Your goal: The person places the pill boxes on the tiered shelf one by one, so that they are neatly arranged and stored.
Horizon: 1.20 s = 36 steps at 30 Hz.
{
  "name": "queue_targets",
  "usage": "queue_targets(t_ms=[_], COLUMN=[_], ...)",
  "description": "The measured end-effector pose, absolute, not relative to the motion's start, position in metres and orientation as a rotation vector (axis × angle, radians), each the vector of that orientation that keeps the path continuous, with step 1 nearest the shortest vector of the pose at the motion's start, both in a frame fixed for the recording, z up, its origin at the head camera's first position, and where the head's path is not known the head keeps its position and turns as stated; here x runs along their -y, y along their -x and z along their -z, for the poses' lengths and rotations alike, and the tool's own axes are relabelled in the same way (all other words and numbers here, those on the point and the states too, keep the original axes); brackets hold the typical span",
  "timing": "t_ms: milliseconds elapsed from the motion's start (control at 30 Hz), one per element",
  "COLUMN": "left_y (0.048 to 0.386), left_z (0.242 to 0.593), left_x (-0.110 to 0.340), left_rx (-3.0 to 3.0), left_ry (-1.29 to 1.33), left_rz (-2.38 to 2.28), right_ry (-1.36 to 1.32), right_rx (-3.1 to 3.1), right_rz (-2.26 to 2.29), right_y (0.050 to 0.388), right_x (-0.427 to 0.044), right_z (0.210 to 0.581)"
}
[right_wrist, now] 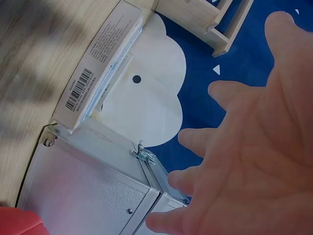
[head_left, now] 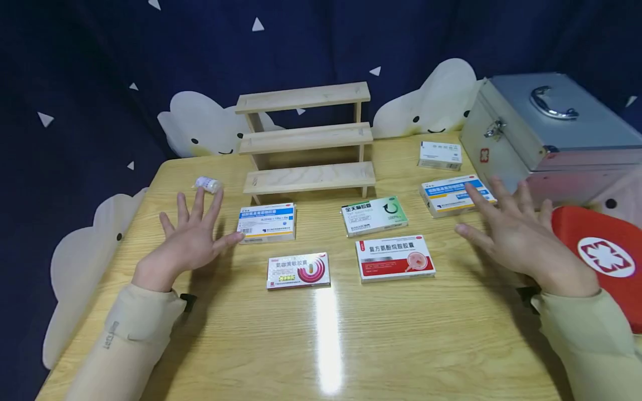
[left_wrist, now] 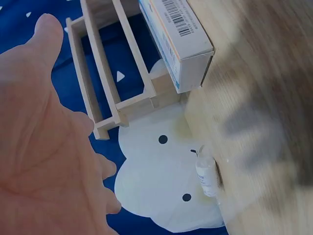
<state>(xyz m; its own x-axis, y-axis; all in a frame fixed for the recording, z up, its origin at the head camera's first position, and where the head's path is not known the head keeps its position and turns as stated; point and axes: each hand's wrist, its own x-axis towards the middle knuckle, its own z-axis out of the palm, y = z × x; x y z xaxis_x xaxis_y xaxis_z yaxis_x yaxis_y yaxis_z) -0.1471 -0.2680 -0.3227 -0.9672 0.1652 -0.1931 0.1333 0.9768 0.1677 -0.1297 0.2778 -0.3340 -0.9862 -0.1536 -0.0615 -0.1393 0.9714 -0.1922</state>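
Observation:
My left hand (head_left: 188,245) is spread with nothing in it, between a small bottle (head_left: 208,184) and a blue-white box (head_left: 267,223). Fingers spread and holding nothing, my right hand (head_left: 526,245) is above the table near another blue-white box (head_left: 453,195). A green-white box (head_left: 374,215) lies in the middle, with a red-white box (head_left: 395,258) in front of it and a box with a pink ring design (head_left: 298,271) to the left. A small white box (head_left: 439,155) lies farther back. In the left wrist view the bottle (left_wrist: 207,176) lies beyond the fingers.
A three-tier wooden shelf (head_left: 308,177) stands at the back of the table (head_left: 261,345). At the right are a silver metal case (head_left: 577,128) and a red pouch with a white cross emblem (head_left: 605,257). A dark blue curtain (head_left: 321,44) with cloud shapes hangs behind.

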Motion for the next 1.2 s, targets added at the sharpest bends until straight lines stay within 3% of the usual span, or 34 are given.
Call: queue_targets(t_ms=[233, 600, 900, 1200], left_y=[0.188, 0.258, 0.275, 0.282], left_z=[0.319, 0.320, 0.329, 0.326], left_x=[0.273, 0.264, 0.257, 0.257], left_rx=[-2.777, -2.634, -2.576, -2.537], left_ry=[-0.337, 0.054, 0.183, 0.198], left_rz=[-0.433, -0.883, -0.961, -0.833], right_ry=[0.337, 0.746, 0.917, 0.907], right_rx=[-2.987, -2.900, -2.877, -2.821], right_rz=[0.300, 0.445, 0.479, 0.415], right_y=[0.126, 0.121, 0.122, 0.125], right_x=[-0.273, -0.251, -0.228, -0.219], right_z=[0.333, 0.340, 0.346, 0.351])
